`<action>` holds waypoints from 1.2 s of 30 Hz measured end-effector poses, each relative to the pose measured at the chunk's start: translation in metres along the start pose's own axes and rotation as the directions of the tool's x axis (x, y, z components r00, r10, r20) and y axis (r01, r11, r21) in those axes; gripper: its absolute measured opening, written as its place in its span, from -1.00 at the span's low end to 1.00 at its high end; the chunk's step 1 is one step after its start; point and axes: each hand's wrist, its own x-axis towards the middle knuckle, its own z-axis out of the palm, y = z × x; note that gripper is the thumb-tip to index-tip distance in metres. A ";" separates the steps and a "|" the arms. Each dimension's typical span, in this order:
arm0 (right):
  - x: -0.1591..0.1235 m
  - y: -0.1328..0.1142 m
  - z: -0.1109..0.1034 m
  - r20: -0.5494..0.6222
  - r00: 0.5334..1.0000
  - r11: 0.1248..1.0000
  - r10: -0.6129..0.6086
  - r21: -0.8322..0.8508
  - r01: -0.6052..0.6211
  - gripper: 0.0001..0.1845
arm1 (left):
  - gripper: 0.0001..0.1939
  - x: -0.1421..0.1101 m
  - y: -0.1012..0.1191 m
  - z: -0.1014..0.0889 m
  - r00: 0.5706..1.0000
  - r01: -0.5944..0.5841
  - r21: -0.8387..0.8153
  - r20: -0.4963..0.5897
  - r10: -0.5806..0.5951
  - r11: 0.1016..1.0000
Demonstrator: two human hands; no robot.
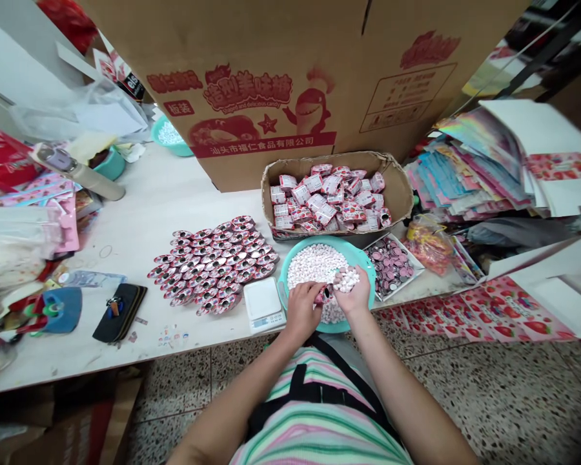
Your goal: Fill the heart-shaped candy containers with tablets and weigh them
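Over a teal plastic basin [285,284] on the worktop [174,194], the right hand [352,298] cups white candies [346,279] in curled fingers, any spill falling back, while the left hand [301,311] pinches a small printed wrapper [323,295] just beside them.

A printed cardboard candy carton [252,84] propped behind the table, a white digital scale [262,303] placed beside rows of foil candy packs [208,261], a black wallet [120,312] laid nearby, printed packaging sheets [479,165] piled at right
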 end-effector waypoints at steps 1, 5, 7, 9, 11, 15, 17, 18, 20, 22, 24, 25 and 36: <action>-0.001 0.001 0.002 0.004 1.000 1.000 -0.012 -0.015 0.012 -0.71 | -0.41 0.000 0.000 0.002 1.000 -0.009 -0.020 0.003 0.009 1.000; -0.008 0.004 0.010 0.014 0.999 0.996 -0.044 -0.079 0.045 -0.70 | -0.44 0.002 -0.005 0.009 0.999 0.001 -0.138 -0.032 -0.005 0.990; -0.012 0.005 0.014 0.039 0.998 0.992 -0.044 -0.121 0.048 -0.72 | -0.47 0.004 -0.008 0.012 0.998 0.021 -0.182 -0.050 -0.030 0.983; -0.015 0.007 0.017 0.064 0.998 0.986 -0.026 -0.164 0.036 -0.73 | -0.49 0.006 -0.009 0.013 0.997 0.035 -0.213 -0.059 -0.048 0.976; -0.016 0.008 0.019 0.085 0.996 0.979 -0.007 -0.201 0.024 -0.75 | -0.49 0.006 -0.010 0.012 0.996 0.045 -0.237 -0.058 -0.061 0.970; -0.015 0.011 0.023 0.111 0.994 0.964 -0.002 -0.263 0.031 -0.78 | -0.49 0.006 -0.009 0.008 0.996 0.047 -0.247 -0.061 -0.063 0.968; -0.015 0.012 0.024 0.097 0.995 0.958 -0.026 -0.281 0.053 -0.79 | -0.50 0.007 -0.009 0.008 0.996 0.049 -0.250 -0.063 -0.067 0.967; -0.016 0.012 0.025 0.091 0.995 0.957 -0.043 -0.283 0.067 -0.78 | -0.51 0.008 -0.009 0.008 0.995 0.058 -0.260 -0.063 -0.076 0.964; -0.017 0.013 0.028 0.094 0.993 0.954 -0.075 -0.283 0.099 -0.78 | -0.52 0.009 -0.009 0.009 0.992 0.082 -0.296 -0.068 -0.107 0.952; -0.018 0.014 0.030 0.113 0.988 0.951 -0.100 -0.282 0.129 -0.77 | -0.52 0.010 -0.010 0.010 0.989 0.100 -0.331 -0.075 -0.131 0.938; -0.019 0.014 0.033 0.137 0.984 0.948 -0.112 -0.283 0.147 -0.76 | -0.52 0.012 -0.010 0.011 0.987 0.104 -0.344 -0.082 -0.140 0.933; -0.020 0.013 0.035 0.150 0.982 0.947 -0.113 -0.284 0.152 -0.75 | -0.52 0.012 -0.010 0.010 0.986 0.103 -0.344 -0.085 -0.140 0.933; -0.021 0.015 0.038 0.170 0.966 0.892 -0.197 -0.377 0.248 -0.73 | -0.53 0.013 -0.010 0.007 0.984 0.097 -0.369 -0.104 -0.145 0.925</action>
